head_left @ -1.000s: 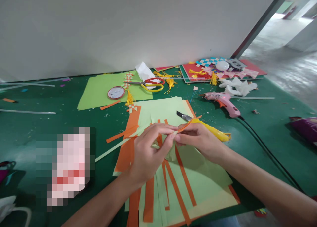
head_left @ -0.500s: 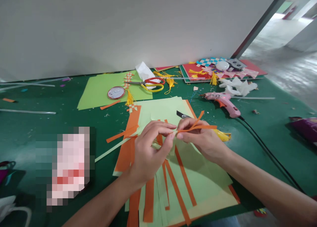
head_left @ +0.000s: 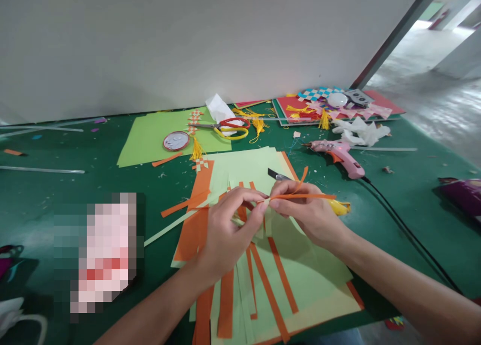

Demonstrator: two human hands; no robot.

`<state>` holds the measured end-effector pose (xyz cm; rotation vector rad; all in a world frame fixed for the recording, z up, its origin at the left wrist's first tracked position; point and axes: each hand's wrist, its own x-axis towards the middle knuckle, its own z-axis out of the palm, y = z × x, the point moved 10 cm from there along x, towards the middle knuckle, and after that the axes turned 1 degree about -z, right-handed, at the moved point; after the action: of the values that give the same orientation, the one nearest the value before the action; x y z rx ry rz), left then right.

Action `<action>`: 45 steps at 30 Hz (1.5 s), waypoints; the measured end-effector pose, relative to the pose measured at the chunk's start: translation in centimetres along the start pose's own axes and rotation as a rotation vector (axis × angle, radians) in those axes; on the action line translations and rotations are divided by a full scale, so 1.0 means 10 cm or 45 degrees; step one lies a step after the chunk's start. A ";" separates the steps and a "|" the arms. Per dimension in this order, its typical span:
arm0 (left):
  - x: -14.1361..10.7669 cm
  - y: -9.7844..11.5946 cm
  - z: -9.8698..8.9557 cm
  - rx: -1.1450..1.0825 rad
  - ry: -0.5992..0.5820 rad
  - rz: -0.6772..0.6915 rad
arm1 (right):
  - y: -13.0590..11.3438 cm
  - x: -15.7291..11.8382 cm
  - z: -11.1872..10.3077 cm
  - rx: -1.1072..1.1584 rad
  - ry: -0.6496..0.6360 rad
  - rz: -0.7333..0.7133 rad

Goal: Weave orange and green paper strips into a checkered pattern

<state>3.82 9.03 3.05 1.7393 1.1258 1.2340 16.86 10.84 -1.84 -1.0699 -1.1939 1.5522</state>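
Between the fingertips of both hands is a small piece of paper strips in pale green and orange. My left hand (head_left: 235, 222) pinches its pale green part. My right hand (head_left: 302, 207) is closed on the orange paper strip (head_left: 319, 197), whose two ends fan out to the right. Below the hands, pale green paper sheets (head_left: 319, 275) lie stacked with orange sheets. Several loose orange strips (head_left: 268, 295) are spread over them. A craft knife (head_left: 277, 174) lies just beyond my right hand, and a yellow object (head_left: 340, 206) is partly hidden behind it.
Farther back are scissors (head_left: 229, 128) with red and yellow handles, a round lid (head_left: 176, 141), a light green sheet (head_left: 143, 139) and yellow tassels (head_left: 259, 128). A pink glue gun (head_left: 338, 154) lies at right, its cord (head_left: 409, 234) running toward my right forearm. A wall (head_left: 169, 44) borders the table.
Both hands have shifted very slightly right. The orange strip's ends have moved, the lower one reaching farther right and the upper one dipping closer to my right hand.
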 end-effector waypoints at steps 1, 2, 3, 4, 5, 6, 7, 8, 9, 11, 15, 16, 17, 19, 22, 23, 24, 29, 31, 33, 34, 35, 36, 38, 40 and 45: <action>0.00 -0.02 0.00 0.006 -0.011 -0.019 | 0.00 0.00 0.00 0.015 -0.001 0.001; 0.00 -0.03 0.01 0.009 -0.019 -0.032 | -0.01 0.00 0.00 0.025 -0.001 -0.001; 0.00 -0.03 0.01 0.005 -0.026 -0.041 | -0.01 0.00 0.00 0.029 -0.004 -0.005; 0.01 -0.03 0.01 -0.007 -0.027 -0.043 | -0.02 0.00 0.00 0.024 -0.005 -0.007; 0.01 -0.03 0.00 -0.026 -0.018 -0.043 | -0.03 0.00 0.01 0.009 -0.009 -0.016; 0.02 -0.03 -0.01 -0.049 -0.002 -0.046 | -0.05 0.00 0.02 -0.016 -0.018 -0.029; 0.03 -0.03 -0.02 -0.074 0.017 -0.056 | -0.06 0.00 0.04 -0.055 -0.037 -0.038; 0.03 -0.05 -0.04 -0.098 0.037 -0.078 | -0.06 0.01 0.06 -0.111 -0.058 -0.038; 0.04 -0.07 -0.05 -0.121 0.057 -0.109 | -0.05 0.01 0.08 -0.180 -0.079 -0.031; 0.04 -0.12 -0.06 -0.177 0.079 -0.186 | -0.05 0.01 0.14 -0.341 -0.119 -0.038; 0.05 -0.21 -0.05 -0.295 0.077 -0.312 | -0.14 0.01 0.23 -0.575 -0.173 -0.211; 0.04 -0.23 -0.04 -0.311 0.074 -0.334 | -0.15 0.00 0.25 -0.593 -0.189 -0.244; 0.04 -0.25 -0.04 -0.316 0.075 -0.356 | -0.15 0.00 0.26 -0.597 -0.205 -0.263; 0.03 -0.28 -0.05 -0.304 0.079 -0.393 | -0.14 0.00 0.28 -0.583 -0.230 -0.268; 0.02 -0.29 -0.05 -0.279 0.080 -0.417 | -0.11 0.00 0.26 -0.562 -0.231 -0.251; 0.01 -0.29 -0.05 -0.278 0.079 -0.416 | -0.10 0.00 0.25 -0.560 -0.218 -0.242; 0.01 -0.29 -0.05 -0.279 0.079 -0.412 | -0.10 0.00 0.24 -0.557 -0.207 -0.234; 0.02 -0.29 -0.05 -0.279 0.090 -0.396 | -0.09 0.01 0.23 -0.552 -0.179 -0.212; 0.02 -0.29 -0.04 -0.279 0.083 -0.392 | -0.10 0.00 0.23 -0.545 -0.178 -0.208; 0.03 -0.29 -0.04 -0.284 0.076 -0.391 | -0.10 0.00 0.23 -0.527 -0.176 -0.208; 0.03 -0.29 -0.04 -0.289 0.077 -0.389 | -0.09 0.00 0.23 -0.516 -0.177 -0.205; 0.03 -0.28 -0.04 -0.294 0.079 -0.387 | -0.09 0.00 0.23 -0.504 -0.179 -0.200; 0.03 -0.28 -0.04 -0.296 0.082 -0.386 | -0.09 0.00 0.22 -0.492 -0.177 -0.196; 0.03 -0.28 -0.04 -0.295 0.085 -0.386 | -0.08 0.00 0.22 -0.472 -0.177 -0.188; 0.02 -0.29 -0.04 -0.286 0.079 -0.391 | -0.09 0.01 0.22 -0.464 -0.174 -0.188; 0.01 -0.31 -0.03 -0.266 0.067 -0.388 | -0.08 0.01 0.22 -0.449 -0.181 -0.175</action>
<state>2.77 10.25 0.36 1.3317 1.1951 1.1662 14.82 10.54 -0.72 -1.0861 -1.6486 1.3591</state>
